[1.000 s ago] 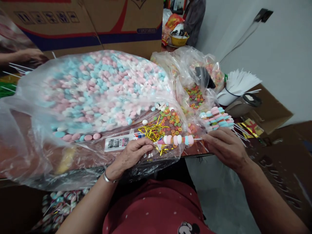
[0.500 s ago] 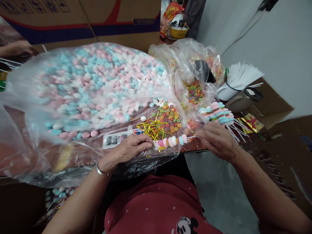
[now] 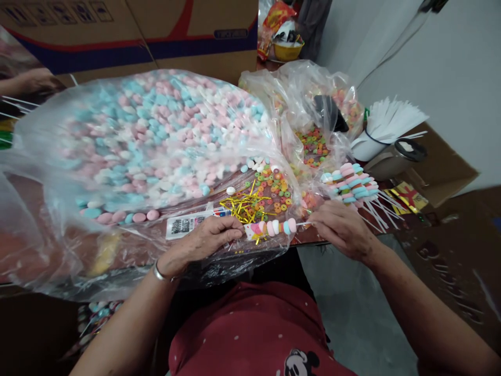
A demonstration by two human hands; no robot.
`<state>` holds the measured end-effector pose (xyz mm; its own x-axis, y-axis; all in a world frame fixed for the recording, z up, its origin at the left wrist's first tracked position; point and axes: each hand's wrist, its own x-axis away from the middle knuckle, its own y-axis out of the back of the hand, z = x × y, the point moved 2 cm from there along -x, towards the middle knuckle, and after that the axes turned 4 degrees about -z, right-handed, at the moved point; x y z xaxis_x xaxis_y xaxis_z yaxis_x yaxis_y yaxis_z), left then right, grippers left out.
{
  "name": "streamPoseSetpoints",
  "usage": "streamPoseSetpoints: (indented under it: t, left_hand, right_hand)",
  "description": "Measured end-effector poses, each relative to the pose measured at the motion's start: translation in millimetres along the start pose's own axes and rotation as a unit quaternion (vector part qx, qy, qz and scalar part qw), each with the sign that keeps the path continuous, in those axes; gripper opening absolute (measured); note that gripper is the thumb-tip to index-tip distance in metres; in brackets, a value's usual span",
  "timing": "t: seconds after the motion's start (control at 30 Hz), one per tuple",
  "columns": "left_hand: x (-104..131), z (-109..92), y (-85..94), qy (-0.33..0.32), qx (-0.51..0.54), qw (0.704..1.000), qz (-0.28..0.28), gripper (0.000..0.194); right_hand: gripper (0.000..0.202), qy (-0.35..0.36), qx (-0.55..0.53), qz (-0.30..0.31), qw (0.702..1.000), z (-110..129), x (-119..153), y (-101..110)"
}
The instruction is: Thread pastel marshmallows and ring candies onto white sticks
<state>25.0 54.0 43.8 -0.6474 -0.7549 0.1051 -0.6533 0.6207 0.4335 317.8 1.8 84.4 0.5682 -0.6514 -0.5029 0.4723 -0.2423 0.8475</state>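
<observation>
A candy skewer (image 3: 276, 228) of pink, white and blue marshmallows with orange rings between them lies level between my hands. My left hand (image 3: 213, 233), thumb against bent fingers, pinches a small printed wrapper (image 3: 249, 232) at the skewer's left end. How far the wrapper reaches over the candies I cannot tell. At the other end, my right hand (image 3: 340, 228) is closed on the white stick (image 3: 304, 224). Just behind that hand is a pile of finished-looking skewers (image 3: 350, 183). Gold twist ties (image 3: 245, 203) and loose candy rings (image 3: 276, 188) lie beyond the skewer.
A big clear bag of marshmallows (image 3: 164, 136) covers much of the table, with a bag of candy rings (image 3: 313, 141) to its right. Beyond stand a mug of white sticks (image 3: 368, 146), a lidded cup (image 3: 395, 159) and a large carton (image 3: 195, 57). Another person's hand (image 3: 39, 81) shows far left.
The skewer and my right hand have shifted slightly left, toward my left hand. My left hand stays almost in place, still pinching the wrapper.
</observation>
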Motion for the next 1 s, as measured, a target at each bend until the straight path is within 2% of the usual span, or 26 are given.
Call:
streamPoseSetpoints:
  t: [0.13, 0.33, 0.63, 0.73, 0.87, 1.0]
  left_hand:
    - [1.6, 1.3, -0.7, -0.013, -0.014, 1.0, 0.001, 0.025]
    - [5.1, 6.6, 5.7, -0.023, -0.016, 0.999, -0.043, 0.022]
    - [8.9, 9.0, 7.0, -0.025, -0.021, 0.998, -0.051, 0.023]
    - [7.9, 10.0, 6.7, -0.035, -0.031, 0.998, -0.047, 0.022]
    - [6.2, 8.1, 10.0, -0.029, -0.045, 0.998, -0.02, 0.023]
    - [6.4, -2.2, 13.7, -0.005, -0.035, 0.997, 0.073, 0.027]
  right_hand:
    - [0.016, -0.016, 0.005, 0.0, 1.0, 3.8, 0.1, -6.3]
    - [0.014, 0.018, -0.022, -0.03, 0.999, 4.8, -5.5, -3.7]
    - [0.019, 0.012, 0.008, 0.018, 1.0, 10.4, -12.8, -8.5]
    - [0.02, 0.001, -0.016, 0.041, 0.999, 13.0, -13.7, -12.8]
    - [0.021, -0.018, -0.038, 0.031, 0.999, 18.5, -13.9, -21.4]
    - [0.022, -0.024, -0.007, 0.011, 1.0, 21.8, -13.9, -26.9]
